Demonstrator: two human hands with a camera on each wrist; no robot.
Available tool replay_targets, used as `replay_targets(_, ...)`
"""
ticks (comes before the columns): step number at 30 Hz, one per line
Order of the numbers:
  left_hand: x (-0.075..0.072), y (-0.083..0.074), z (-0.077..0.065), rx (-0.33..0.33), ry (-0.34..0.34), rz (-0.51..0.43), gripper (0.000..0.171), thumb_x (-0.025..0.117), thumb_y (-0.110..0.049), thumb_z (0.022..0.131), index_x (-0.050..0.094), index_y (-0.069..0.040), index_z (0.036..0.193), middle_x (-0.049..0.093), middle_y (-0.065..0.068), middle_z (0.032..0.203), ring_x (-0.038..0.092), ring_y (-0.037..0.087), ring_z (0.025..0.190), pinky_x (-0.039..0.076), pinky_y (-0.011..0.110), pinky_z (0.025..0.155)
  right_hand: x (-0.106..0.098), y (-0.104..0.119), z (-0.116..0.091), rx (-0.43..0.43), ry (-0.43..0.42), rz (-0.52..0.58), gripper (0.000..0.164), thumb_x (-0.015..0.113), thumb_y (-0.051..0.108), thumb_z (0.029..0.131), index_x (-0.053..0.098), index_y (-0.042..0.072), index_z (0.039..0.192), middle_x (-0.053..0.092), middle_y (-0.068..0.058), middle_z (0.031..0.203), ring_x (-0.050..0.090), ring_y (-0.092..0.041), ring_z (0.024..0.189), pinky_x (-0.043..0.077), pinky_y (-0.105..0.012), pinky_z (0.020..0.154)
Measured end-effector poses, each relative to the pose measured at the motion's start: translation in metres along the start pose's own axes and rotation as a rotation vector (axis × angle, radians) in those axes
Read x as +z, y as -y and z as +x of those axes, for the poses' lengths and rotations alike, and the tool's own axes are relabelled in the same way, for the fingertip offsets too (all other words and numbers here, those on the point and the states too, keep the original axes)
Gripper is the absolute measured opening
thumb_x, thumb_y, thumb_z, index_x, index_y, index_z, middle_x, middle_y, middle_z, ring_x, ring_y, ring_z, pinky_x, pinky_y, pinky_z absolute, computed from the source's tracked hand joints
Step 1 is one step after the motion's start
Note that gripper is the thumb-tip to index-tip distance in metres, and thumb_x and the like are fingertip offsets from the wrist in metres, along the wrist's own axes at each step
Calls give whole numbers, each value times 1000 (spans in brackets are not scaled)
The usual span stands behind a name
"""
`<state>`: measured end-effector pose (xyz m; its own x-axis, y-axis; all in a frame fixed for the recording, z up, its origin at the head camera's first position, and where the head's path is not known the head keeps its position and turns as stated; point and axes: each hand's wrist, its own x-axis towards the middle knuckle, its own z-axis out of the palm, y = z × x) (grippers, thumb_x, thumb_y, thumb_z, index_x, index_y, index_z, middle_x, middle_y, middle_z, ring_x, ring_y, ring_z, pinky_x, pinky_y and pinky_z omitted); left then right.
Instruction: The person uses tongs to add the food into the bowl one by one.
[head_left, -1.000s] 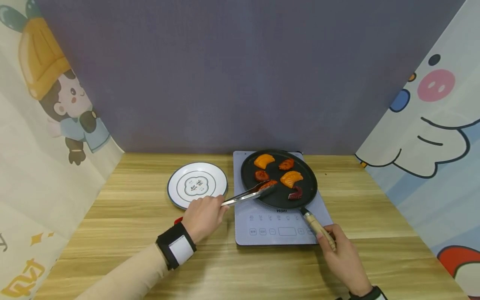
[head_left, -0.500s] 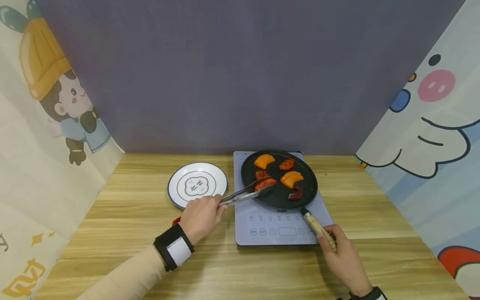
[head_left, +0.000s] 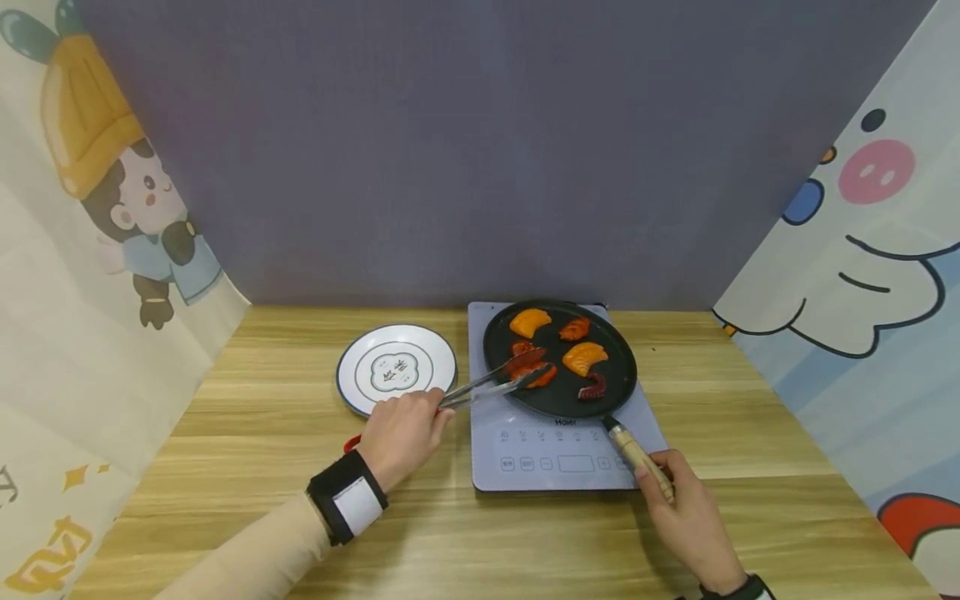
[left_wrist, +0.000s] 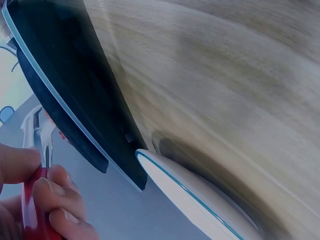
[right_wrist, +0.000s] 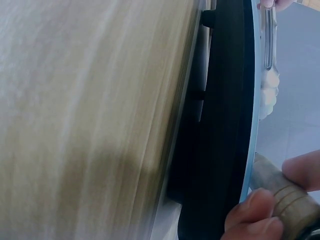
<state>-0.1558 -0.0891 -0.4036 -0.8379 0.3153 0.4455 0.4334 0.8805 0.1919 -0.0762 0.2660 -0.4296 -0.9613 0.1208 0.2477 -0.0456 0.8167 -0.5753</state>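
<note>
My left hand grips metal tongs; their red handle shows between the fingers in the left wrist view. In the head view, the tong tips stand apart over a red-orange food piece in the black flat pan. A darker red piece lies right behind it. Two orange pieces, another red piece and a dark red tentacle-like piece also lie in the pan. My right hand holds the pan's wooden handle.
Under the pan is a pale induction cooker with touch markings. To its left, a white plate with a blue rim and printed centre stands on the wooden table. A grey partition rises behind, with printed curtains at both sides.
The tongs' tips have spread apart from around the red-orange piece. That piece has turned and now lies against the darker red one. The right hand and pan stay put.
</note>
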Motion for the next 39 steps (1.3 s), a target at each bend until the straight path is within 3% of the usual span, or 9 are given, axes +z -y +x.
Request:
replay_targets(13,-2,-3,-1,6,41,12,23,66,-29,89,56,-16,73,51,-6,57,48,12,47,35,32,42,0,0,0,-12,-12,1,17,63,20,93,58,7,103,53,-1,75,42,-9,60,32,-26,53)
replay_targets(23,-1,-2,-1,-10,28,13,25,67,-31,88,55,-16,73,50,-5,57,52,16,48,37,36,43,0,0,0,-4,-9,-1,17,63,19,93,58,6,103,50,0,71,41,-9,58,32,-26,52)
replay_targets(32,1,-5,1,-14,44,-3,26,68,-31,87,55,-14,73,46,-5,56,44,13,46,33,33,40,0,0,0,10,-2,-5,17,63,20,93,58,7,103,52,-1,74,43,-10,60,33,-27,53)
replay_targets(39,1,-7,2,-16,56,-14,25,67,-31,88,56,-15,73,49,-4,55,47,14,46,35,33,41,0,1,0,20,4,-2,16,62,20,93,57,7,102,51,-1,73,43,-12,59,34,-26,53)
